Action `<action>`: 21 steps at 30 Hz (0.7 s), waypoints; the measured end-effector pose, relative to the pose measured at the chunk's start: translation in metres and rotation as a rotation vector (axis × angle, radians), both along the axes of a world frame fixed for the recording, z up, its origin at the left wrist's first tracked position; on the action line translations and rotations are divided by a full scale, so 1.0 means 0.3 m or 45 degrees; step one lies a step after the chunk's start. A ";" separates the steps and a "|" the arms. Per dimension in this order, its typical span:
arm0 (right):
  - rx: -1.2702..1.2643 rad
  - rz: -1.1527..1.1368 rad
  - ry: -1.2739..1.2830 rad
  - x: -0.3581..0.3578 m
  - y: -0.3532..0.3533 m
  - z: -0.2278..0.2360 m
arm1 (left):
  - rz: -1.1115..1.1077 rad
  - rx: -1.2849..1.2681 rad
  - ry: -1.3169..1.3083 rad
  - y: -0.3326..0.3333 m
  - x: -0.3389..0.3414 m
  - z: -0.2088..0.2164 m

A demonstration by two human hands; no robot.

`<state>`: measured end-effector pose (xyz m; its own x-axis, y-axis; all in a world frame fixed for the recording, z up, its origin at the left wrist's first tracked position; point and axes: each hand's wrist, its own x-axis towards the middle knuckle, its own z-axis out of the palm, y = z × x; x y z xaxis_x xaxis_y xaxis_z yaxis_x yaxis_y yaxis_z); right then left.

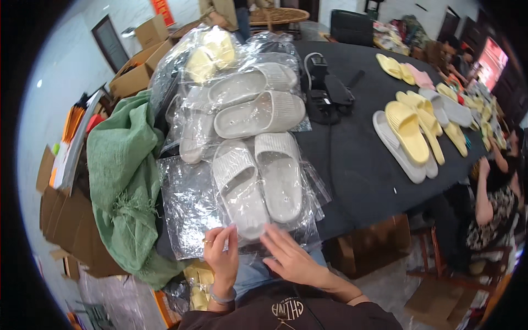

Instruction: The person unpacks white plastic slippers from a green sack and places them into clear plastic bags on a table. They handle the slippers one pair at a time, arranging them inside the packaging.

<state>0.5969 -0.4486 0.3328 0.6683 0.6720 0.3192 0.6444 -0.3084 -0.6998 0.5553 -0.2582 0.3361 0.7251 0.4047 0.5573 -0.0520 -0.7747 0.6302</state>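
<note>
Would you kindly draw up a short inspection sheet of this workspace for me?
Surface: black-covered table, with items at its left, back and right.
Job's things: a pair of grey slippers in clear plastic, toe straps away from the person; more wrapped grey slippers behind.
Clutter: green cloth at left; black device behind; unwrapped yellow slippers among grey ones at right.
Grippers: bare hands; left hand curled at the near end of the pair, grip unclear; right hand open, fingers blurred.
Cables: dark cord crossing the table; pale cord by the device.
Surroundings: open cardboard box at the near edge; people at far right.
</note>
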 end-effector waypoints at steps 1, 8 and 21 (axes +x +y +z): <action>-0.152 -0.091 -0.045 0.038 -0.011 -0.008 | 0.025 -0.043 -0.057 -0.010 0.001 0.010; -0.345 -0.434 -0.242 0.233 -0.062 0.027 | -0.735 0.080 -0.020 -0.107 -0.190 0.048; -0.493 -0.691 -0.424 0.433 0.167 -0.117 | 0.040 0.334 0.480 0.223 0.034 -0.044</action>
<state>0.7267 -0.3986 0.2976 0.8474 0.3802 0.3707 0.4902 -0.8285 -0.2708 0.5654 -0.1912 0.3228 0.8867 0.3100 0.3430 0.1693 -0.9081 0.3831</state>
